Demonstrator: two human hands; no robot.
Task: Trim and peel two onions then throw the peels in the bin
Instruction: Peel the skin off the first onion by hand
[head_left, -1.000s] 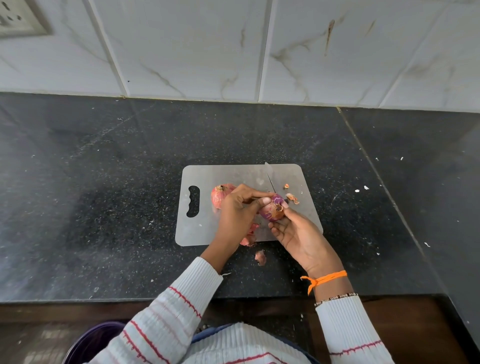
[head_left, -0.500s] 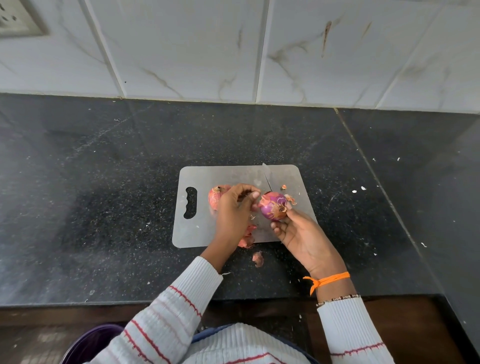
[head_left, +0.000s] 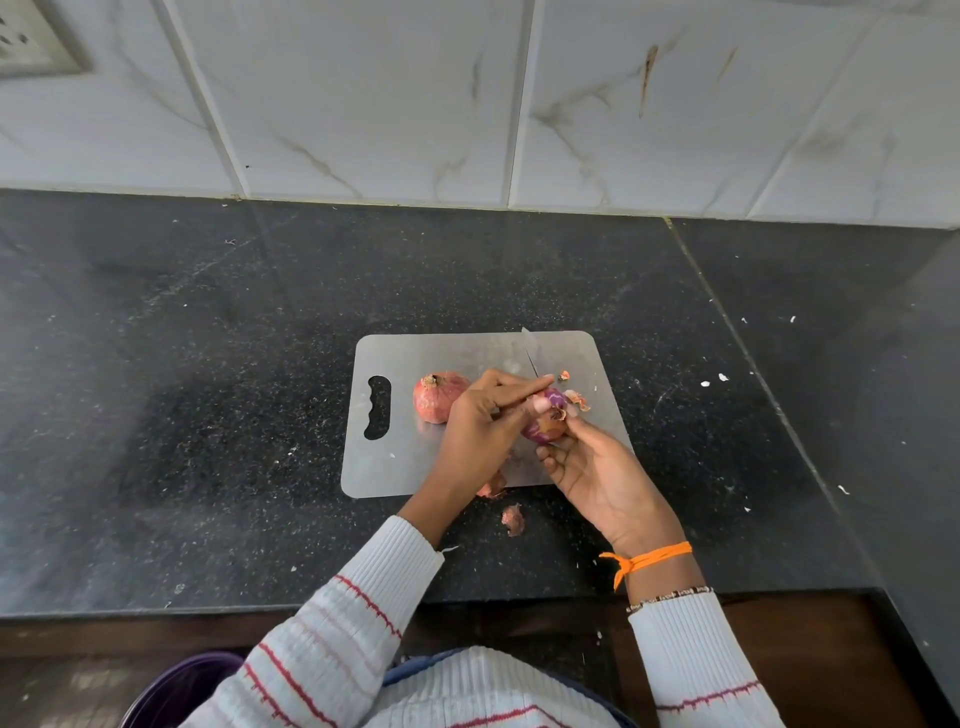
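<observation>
Both hands' fingers gripping a half-peeled onion (head_left: 545, 423) above the cutting board (head_left: 415, 467), left hand (head_left: 483, 431) hiding part of the unpeeled onion (head_left: 436, 397), knife blade (head_left: 530, 356) behind, peel scraps (head_left: 512, 519) on the bench (head_left: 208, 415), purple bin (head_left: 176, 691) below

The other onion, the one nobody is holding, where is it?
The unpeeled onion sits on the cutting board, between its handle slot and the left hand.
</observation>
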